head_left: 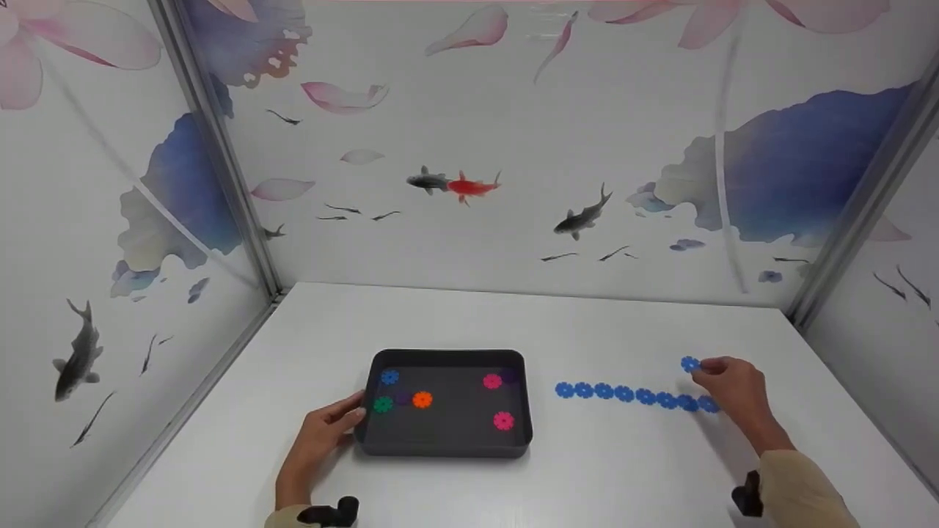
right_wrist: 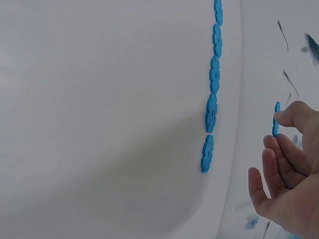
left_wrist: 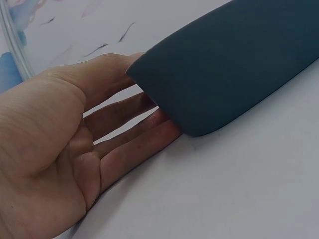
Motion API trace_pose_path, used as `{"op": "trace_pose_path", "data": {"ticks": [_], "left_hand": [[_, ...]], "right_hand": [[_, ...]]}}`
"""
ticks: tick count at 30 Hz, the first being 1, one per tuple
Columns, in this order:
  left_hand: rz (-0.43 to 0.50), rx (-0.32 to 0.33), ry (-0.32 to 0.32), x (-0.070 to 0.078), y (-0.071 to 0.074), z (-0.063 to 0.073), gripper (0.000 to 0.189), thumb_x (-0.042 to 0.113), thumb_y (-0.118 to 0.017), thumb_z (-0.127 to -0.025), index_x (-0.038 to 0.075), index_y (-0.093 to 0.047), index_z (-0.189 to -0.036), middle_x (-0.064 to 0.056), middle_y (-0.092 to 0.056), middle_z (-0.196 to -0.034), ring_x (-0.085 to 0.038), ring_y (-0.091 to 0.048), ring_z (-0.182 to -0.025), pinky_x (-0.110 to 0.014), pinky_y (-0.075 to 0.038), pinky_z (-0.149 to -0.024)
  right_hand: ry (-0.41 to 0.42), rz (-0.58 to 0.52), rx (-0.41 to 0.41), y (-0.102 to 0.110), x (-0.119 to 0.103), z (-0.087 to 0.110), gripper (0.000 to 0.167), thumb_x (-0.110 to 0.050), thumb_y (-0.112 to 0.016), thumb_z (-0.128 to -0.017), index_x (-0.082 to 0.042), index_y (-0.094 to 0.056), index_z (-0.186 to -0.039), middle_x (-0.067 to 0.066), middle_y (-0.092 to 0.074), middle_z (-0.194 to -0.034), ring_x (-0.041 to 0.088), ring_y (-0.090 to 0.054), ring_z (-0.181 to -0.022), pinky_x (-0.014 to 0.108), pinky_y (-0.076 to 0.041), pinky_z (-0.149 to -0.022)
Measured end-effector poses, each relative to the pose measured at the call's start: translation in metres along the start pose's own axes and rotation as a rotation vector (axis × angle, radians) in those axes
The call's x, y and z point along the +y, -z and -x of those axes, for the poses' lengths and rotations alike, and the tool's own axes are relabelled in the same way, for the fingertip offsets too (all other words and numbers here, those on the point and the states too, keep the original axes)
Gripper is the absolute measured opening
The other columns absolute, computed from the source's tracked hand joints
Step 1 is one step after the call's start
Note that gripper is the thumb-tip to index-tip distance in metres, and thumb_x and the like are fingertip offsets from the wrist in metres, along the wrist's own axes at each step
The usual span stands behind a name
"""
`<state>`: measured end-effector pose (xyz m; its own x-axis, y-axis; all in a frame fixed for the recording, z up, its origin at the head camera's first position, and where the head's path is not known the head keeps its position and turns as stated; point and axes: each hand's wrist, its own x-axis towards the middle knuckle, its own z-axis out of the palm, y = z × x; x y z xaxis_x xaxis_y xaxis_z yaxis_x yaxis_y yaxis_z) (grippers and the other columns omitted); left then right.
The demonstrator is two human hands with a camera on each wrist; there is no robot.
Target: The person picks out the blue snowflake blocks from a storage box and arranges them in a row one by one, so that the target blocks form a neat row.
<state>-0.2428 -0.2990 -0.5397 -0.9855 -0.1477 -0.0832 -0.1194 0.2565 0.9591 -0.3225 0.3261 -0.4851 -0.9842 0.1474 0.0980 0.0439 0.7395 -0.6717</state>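
My right hand [head_left: 737, 392] pinches a blue flower-shaped disc [head_left: 689, 364] between thumb and fingers, raised above the table. In the right wrist view the held disc [right_wrist: 275, 119] shows edge-on. Below it on the table lies a row of blue flower-shaped discs [head_left: 623, 394], running left from near that hand. At the dark grey tray [head_left: 440, 449], my left hand [head_left: 319, 433] touches the outside of the left wall. The left wrist view has its extended fingers [left_wrist: 144, 144] at the side of the tray [left_wrist: 214, 74], some tips partly hidden behind it.
Inside the tray lie loose flower discs: a blue one [head_left: 389, 377], a green one [head_left: 383, 404], an orange one [head_left: 422, 400], two pink and some dark purple. The white table [head_left: 455, 499] meets printed panels [head_left: 455, 242] at the back and sides.
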Motion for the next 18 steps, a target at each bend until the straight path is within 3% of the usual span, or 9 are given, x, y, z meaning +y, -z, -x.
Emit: {"op": "trace_pose_path", "data": {"ticks": [9,18], "left_hand": [[0.033,-0.013,-0.007,0.002,0.000,0.002,0.048,0.029,-0.069,-0.095,0.013,-0.060,-0.140,-0.012,-0.056,-0.148,-0.031,-0.054,-0.135,-0.045,-0.055,-0.101],[0.040,-0.019,-0.007,0.003,-0.001,0.004,0.049,0.030,-0.069,-0.095,0.013,-0.060,-0.140,-0.011,-0.056,-0.148,-0.029,-0.056,-0.133,-0.044,-0.055,-0.102]], "right_hand": [[-0.081,-0.003,-0.013,0.015,0.031,0.002,0.046,-0.022,-0.062,-0.097,0.015,-0.060,-0.124,0.038,-0.060,-0.124,0.050,-0.059,-0.111,0.055,-0.054,-0.092],[-0.180,0.025,-0.120,0.023,0.050,0.002,0.053,-0.027,-0.062,-0.097,0.018,-0.056,-0.125,0.041,-0.054,-0.128,0.052,-0.056,-0.110,0.056,-0.053,-0.091]]}}
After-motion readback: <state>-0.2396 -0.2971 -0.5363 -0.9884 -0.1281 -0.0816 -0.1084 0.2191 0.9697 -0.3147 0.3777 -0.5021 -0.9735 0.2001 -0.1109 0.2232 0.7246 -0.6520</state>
